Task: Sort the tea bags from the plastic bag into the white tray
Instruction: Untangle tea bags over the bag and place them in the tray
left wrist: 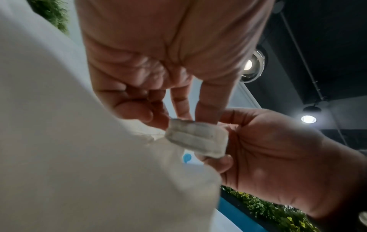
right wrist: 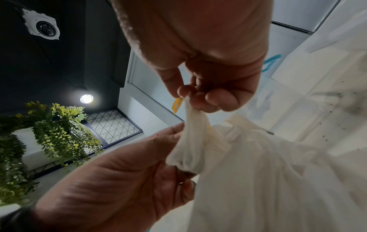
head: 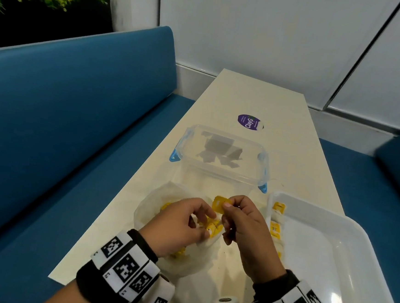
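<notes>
Tea bag pinched between both hands, not yet in the tray

Head: left hand (head: 176, 223) and right hand (head: 243, 226) pinch one tea bag (head: 218, 204) above the plastic bag (head: 146, 209); white tray (head: 331, 233) just beside.
Wrists: its string may tangle and drag others out.

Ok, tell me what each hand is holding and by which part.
The right hand pinches a tea bag's yellow tag between thumb and fingertips. The left hand pinches the white pouch of a tea bag above the plastic bag.
</notes>
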A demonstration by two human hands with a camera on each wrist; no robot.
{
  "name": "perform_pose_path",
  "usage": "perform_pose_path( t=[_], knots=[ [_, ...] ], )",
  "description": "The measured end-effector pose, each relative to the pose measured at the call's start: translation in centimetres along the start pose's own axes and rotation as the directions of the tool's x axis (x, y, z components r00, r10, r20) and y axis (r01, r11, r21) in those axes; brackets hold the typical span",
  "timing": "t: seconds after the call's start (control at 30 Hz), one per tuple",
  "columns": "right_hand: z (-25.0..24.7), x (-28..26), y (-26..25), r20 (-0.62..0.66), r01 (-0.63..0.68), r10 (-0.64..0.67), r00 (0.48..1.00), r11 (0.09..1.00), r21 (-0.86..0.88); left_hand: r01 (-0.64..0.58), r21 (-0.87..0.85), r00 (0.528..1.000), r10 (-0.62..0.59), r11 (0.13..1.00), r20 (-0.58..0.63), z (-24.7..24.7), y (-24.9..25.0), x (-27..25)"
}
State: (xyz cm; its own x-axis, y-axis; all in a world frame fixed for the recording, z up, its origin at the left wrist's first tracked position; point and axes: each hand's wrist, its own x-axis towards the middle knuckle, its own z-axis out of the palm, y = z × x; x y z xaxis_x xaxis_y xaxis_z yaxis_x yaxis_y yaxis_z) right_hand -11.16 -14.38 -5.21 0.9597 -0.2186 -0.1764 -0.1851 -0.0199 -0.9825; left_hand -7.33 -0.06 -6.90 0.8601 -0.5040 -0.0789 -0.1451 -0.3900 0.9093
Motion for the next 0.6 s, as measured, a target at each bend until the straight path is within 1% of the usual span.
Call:
perform_pose_path(
  t=[0.03,0.17,0.37,0.53,0.6],
  knots=[
    [-0.05,0.00,0.03,-0.007,-0.005,0.005,1.000,1.000,-0.002,0.009,0.007,1.000,-0.009,1.000,0.010,0.14,0.04,0.09],
    [-0.10,-0.01,0.08,-0.028,-0.006,0.006,1.000,1.000,0.002,0.039,-0.054,0.999,-0.039,0.998,-0.005,0.54,-0.34,0.47],
    [-0.16,-0.14,0.23,-0.060,0.001,0.002,0.998,0.999,0.042,0.030,-0.083,0.996,-0.036,0.996,-0.077,0.84,-0.48,0.68],
    [-0.11,-0.05,0.37,-0.055,0.016,-0.012,0.998,0.997,0.082,0.048,-0.061,0.997,-0.051,0.997,-0.054,1.12,-0.67,0.88],
    [-0.22,0.03,0.54,-0.045,0.023,-0.019,0.999,0.995,0.099,0.058,-0.113,0.998,-0.061,0.992,-0.027,1.10,-0.70,0.93]
  ],
)
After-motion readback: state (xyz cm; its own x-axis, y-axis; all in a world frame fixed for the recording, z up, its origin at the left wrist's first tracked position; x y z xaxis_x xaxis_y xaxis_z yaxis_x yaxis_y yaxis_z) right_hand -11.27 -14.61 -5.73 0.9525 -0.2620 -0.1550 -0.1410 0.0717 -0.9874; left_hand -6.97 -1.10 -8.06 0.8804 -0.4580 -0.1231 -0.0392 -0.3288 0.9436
